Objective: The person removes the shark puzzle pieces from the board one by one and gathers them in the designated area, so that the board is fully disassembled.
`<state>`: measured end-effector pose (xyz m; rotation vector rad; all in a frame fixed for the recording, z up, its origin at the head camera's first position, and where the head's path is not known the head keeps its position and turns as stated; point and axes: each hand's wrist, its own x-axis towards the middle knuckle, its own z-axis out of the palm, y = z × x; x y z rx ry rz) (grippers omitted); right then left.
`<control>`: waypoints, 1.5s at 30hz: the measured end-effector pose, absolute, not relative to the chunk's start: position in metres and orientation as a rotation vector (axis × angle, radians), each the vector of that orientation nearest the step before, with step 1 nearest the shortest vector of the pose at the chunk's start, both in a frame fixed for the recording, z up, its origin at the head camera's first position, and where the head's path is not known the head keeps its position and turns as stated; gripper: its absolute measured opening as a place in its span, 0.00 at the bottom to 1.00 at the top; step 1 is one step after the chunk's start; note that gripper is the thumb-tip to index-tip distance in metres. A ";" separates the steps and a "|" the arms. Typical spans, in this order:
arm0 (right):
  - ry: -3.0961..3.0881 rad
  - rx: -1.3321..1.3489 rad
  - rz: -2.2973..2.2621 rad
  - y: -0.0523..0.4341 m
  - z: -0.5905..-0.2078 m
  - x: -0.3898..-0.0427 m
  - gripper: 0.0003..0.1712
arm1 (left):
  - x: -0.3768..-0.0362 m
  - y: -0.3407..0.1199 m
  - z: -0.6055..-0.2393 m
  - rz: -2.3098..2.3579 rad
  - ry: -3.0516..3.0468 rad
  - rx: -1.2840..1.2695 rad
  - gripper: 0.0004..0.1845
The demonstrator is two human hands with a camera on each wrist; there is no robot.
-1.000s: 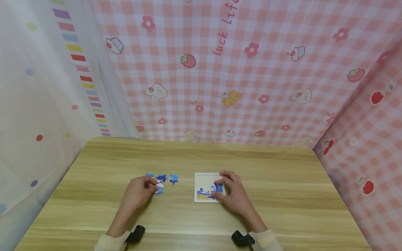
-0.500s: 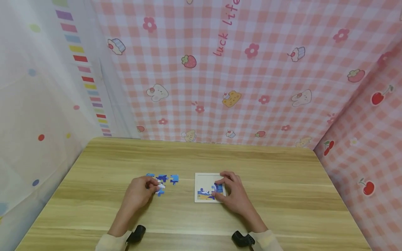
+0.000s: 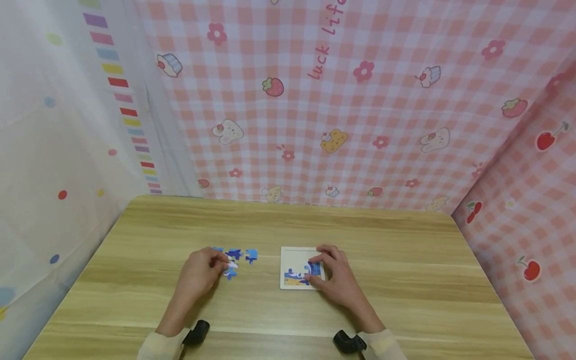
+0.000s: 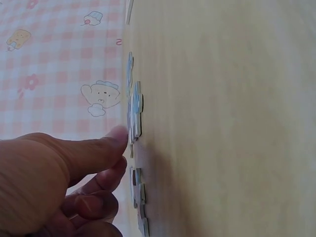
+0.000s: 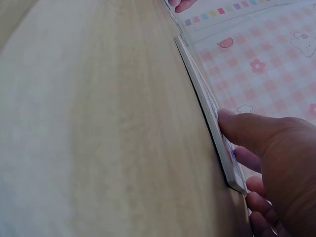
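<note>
Left hand (image 3: 200,272) pinches a loose blue cardboard puzzle piece (image 3: 230,270) while right hand (image 3: 335,272) presses fitted pieces into the white square puzzle tray (image 3: 292,257); next, likely carry it across.

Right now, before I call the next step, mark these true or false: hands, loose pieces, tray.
1. The right hand rests on the puzzle tray. True.
2. The loose puzzle pieces lie to the right of the tray. False: they lie to its left, by the left hand.
3. The tray is completely filled. False: only its lower part holds joined pieces; the upper left is bare.
4. The left hand's fingers touch a loose piece on the wooden table. True.
5. The tray is lifted off the table. False: it lies flat on it.
</note>
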<state>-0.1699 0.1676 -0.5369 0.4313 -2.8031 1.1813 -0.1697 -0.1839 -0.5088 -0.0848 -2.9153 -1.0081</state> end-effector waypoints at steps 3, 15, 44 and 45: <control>-2.809 0.437 1.161 0.169 -0.536 -0.170 0.20 | -0.169 -0.182 -0.508 -0.996 -2.895 -0.113 0.02; -2.860 0.470 1.131 0.171 -0.531 -0.171 0.23 | -0.168 -0.152 -0.503 -1.144 -2.790 -0.268 0.02; -2.912 0.623 1.007 0.184 -0.530 -0.173 0.36 | -0.189 -0.046 -0.504 -1.476 -2.772 -0.588 0.03; -2.908 0.622 1.008 0.184 -0.530 -0.173 0.36 | -0.190 -0.043 -0.505 -1.472 -2.770 -0.607 0.03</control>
